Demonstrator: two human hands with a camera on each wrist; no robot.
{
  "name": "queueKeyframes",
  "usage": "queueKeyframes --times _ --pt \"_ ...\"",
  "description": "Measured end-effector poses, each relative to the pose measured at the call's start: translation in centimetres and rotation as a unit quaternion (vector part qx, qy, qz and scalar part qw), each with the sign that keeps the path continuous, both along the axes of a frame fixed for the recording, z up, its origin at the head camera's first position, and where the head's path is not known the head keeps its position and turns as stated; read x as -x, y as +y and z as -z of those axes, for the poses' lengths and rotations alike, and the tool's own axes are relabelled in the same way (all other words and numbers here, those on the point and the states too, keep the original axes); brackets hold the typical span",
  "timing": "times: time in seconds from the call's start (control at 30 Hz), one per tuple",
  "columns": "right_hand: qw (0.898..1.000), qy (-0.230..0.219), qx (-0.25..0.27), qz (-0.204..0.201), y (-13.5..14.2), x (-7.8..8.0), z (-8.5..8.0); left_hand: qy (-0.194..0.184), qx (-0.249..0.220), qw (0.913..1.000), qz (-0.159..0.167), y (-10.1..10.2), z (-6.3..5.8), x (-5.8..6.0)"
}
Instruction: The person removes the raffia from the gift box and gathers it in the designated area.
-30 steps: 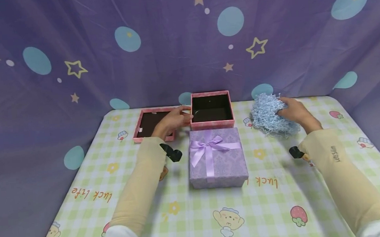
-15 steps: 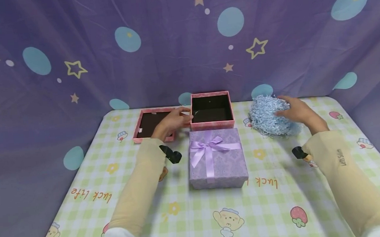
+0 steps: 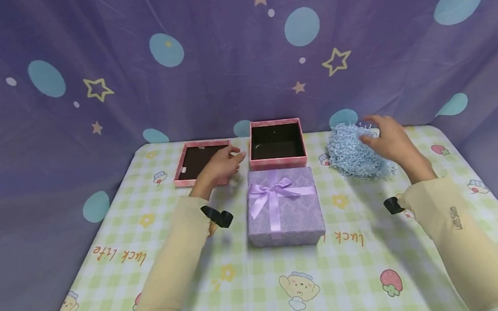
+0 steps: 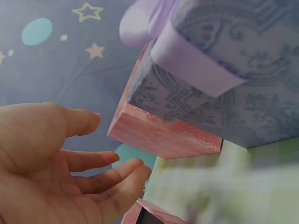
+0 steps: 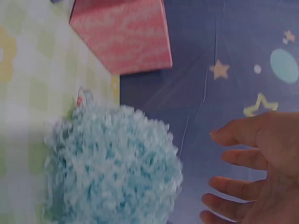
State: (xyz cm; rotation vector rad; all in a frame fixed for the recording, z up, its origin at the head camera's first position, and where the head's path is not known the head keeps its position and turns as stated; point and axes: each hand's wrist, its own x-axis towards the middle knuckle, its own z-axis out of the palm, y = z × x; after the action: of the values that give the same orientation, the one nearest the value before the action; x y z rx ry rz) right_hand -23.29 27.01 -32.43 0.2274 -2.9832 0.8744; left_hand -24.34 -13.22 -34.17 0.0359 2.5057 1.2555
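My left hand (image 3: 222,163) hovers over the right part of the pink box lid (image 3: 182,183), its relaxed fingers apart from the pink box (image 3: 278,163). That box stands at the back middle with its dark inside facing up and nothing visible in it. To the right lies a fluffy heap of pale blue shredded paper (image 3: 351,154). My right hand (image 3: 389,140) is just above its right side, fingers spread, and in the right wrist view a gap shows between the fingers and the shredded paper (image 5: 117,168). Neither hand holds anything.
A closed purple gift box (image 3: 295,219) with a lilac ribbon bow (image 3: 272,192) stands in front of the pink box. The checked tablecloth (image 3: 346,282) reaches back to a purple curtain (image 3: 211,100) hanging behind the table.
My left hand has let go of the pink box's left side and drawn back toward me. My right hand has lifted off the shredded paper, its fingers opening and moving slightly right.
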Motion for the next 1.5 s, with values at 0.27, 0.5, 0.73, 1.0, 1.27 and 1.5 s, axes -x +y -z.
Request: queueKeyframes --times 0.27,0.5,0.73,1.0,1.27,1.5 --pt "0.999 0.023 0.041 -0.018 -2.7 -2.1 -0.3 -0.013 -0.046 0.9986 0.021 -0.7 0.4 -2.4" --pt "0.995 0.009 0.080 -0.051 -4.7 -4.0 0.4 -0.024 -0.096 0.9941 0.044 -0.7 1.0 -4.5" --pt "0.990 -0.018 0.105 -0.089 -6.4 -5.6 1.5 -0.043 -0.120 0.9898 0.062 -0.5 1.3 -6.0" --pt "0.975 -0.093 0.126 -0.155 -8.3 -7.6 3.2 -0.055 -0.140 0.9854 0.080 -1.0 2.1 -6.9" --pt "0.943 -0.210 0.211 -0.146 -9.1 -8.6 4.5 -0.079 -0.163 0.9789 0.095 -1.1 2.4 -7.3" --pt "0.919 -0.262 0.266 -0.125 -9.4 -9.0 4.8 -0.080 -0.165 0.9784 0.096 -1.2 2.4 -7.4"
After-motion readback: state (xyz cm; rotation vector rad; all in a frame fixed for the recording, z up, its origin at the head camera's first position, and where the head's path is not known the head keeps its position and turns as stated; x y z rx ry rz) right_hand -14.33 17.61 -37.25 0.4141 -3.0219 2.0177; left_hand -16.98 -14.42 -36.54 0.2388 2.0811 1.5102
